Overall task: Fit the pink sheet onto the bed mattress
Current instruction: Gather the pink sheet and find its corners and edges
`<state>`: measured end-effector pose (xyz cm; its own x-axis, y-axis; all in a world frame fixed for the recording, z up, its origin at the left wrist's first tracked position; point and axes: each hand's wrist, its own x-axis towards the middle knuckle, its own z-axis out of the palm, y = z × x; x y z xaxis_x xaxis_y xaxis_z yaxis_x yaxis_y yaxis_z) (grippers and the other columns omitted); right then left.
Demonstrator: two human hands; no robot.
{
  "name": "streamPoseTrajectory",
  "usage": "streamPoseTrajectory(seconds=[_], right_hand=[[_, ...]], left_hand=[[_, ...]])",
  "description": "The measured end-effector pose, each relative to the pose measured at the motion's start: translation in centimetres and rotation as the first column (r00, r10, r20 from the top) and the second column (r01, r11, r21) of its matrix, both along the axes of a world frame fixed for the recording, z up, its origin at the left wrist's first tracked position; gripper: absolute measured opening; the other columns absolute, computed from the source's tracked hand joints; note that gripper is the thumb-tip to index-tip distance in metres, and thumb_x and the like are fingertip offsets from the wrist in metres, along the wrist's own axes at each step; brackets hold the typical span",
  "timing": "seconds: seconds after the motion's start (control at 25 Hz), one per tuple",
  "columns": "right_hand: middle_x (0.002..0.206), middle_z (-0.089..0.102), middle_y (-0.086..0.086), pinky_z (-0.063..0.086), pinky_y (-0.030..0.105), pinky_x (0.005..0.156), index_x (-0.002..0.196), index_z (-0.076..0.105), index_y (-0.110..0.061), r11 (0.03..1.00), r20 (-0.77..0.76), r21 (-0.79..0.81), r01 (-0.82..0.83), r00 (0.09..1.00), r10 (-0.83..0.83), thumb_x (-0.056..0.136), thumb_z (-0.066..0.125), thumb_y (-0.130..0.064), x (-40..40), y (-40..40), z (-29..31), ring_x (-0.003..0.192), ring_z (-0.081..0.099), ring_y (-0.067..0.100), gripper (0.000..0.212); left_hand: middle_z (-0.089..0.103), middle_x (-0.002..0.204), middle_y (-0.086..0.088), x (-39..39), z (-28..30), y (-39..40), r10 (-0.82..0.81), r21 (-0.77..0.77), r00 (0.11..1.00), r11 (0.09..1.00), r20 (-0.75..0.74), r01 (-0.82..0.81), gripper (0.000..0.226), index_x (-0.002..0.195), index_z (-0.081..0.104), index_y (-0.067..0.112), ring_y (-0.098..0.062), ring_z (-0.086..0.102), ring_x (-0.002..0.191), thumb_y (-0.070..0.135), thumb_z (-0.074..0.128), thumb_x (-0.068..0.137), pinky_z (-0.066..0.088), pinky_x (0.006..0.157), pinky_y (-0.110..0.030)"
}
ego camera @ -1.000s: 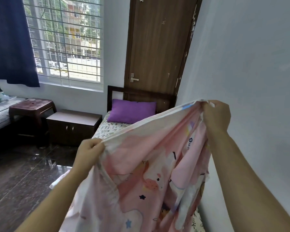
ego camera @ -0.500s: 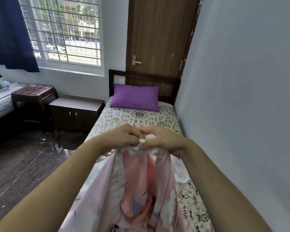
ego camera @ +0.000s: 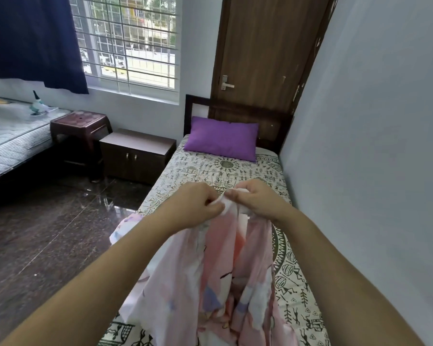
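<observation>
The pink sheet (ego camera: pixel 218 275), printed with cartoon shapes, hangs bunched from both my hands over the middle of the bed. My left hand (ego camera: pixel 194 204) and my right hand (ego camera: pixel 254 199) pinch its top edge side by side, almost touching. The bed mattress (ego camera: pixel 240 171) runs along the right wall, covered by a white cloth with dark folk figures. A purple pillow (ego camera: pixel 223 138) lies at the head end against the dark headboard (ego camera: pixel 198 106). The sheet's lower part drapes over the near half of the mattress and its left edge.
A grey wall (ego camera: pixel 360 146) runs close along the bed's right side. A wooden door (ego camera: pixel 268 53) stands behind the headboard. Left of the bed are a low dark cabinet (ego camera: pixel 135 153), a maroon stool (ego camera: pixel 81 126) and a second bed (ego camera: pixel 10 136). The dark floor (ego camera: pixel 48 233) is glossy.
My hands held the sheet spread wide and high, then came together and dropped lower. The sheet now hangs gathered in a narrow bunch, and the bed and pillow show behind it.
</observation>
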<state>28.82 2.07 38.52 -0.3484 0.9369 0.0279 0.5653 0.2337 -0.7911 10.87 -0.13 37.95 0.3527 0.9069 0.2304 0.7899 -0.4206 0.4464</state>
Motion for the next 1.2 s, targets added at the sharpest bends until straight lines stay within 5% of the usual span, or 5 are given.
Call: streamPoseTrajectory(seconds=[0.28,0.44,0.64,1.04,1.2], right_hand=[[0.053,0.046,-0.001,0.044,0.036,0.059,0.064,0.056,-0.003,0.801,-0.066,0.495,0.337,0.934,-0.352,0.09,0.057,-0.04,-0.6,-1.6,4.2,0.056,0.05,0.022,0.046],[0.047,0.033,-0.004,0.029,0.03,0.053,0.054,0.04,-0.01,0.747,-0.138,0.555,0.365,0.927,-0.35,0.09,0.055,-0.042,1.0,-2.1,6.0,0.05,0.034,0.01,0.05],[0.049,0.03,-0.003,0.029,0.031,0.053,0.056,0.038,-0.005,0.737,-0.141,0.581,0.345,0.935,-0.326,0.088,0.051,-0.044,0.2,-2.9,6.4,0.052,0.035,0.015,0.051],[0.07,0.062,0.008,0.041,0.034,0.064,0.073,0.061,-0.008,0.684,-0.095,0.516,0.515,0.828,-0.553,0.094,0.05,-0.038,3.8,-2.2,4.6,0.073,0.058,0.026,0.039],[0.062,0.053,0.003,0.034,0.032,0.057,0.059,0.048,-0.019,0.655,-0.03,0.482,0.581,0.759,-0.651,0.094,0.046,-0.042,4.6,-1.9,3.9,0.072,0.057,0.029,0.043]], left_hand=[[0.054,0.101,-0.009,-2.2,-4.0,-1.1,0.248,0.045,0.926,0.968,-0.283,-0.245,0.029,0.093,0.06,0.002,-0.031,0.057,0.095,0.025,0.044,0.086,0.042,0.071,-0.031],[0.061,0.106,-0.009,-4.0,-8.4,-1.9,0.269,0.1,0.944,0.962,-0.188,-0.255,0.043,0.082,0.068,0.005,-0.036,0.059,0.085,0.034,0.039,0.07,0.054,0.069,-0.045],[0.052,0.13,-0.01,-4.0,-8.9,-2.2,0.326,0.144,0.944,0.938,-0.049,-0.316,0.05,0.127,0.054,0.007,-0.034,0.058,0.106,0.028,0.06,0.083,0.051,0.084,-0.038],[0.071,0.103,-0.009,-8.9,0.7,-2.9,0.339,0.659,0.904,0.622,0.261,-0.423,0.018,0.094,0.072,0.004,-0.028,0.069,0.084,0.012,0.067,0.079,0.053,0.071,-0.034],[0.072,0.099,-0.005,-7.9,2.3,-3.1,0.363,0.488,0.93,0.802,0.061,-0.345,0.017,0.092,0.075,0.011,-0.029,0.069,0.084,0.006,0.063,0.082,0.055,0.067,-0.035]])
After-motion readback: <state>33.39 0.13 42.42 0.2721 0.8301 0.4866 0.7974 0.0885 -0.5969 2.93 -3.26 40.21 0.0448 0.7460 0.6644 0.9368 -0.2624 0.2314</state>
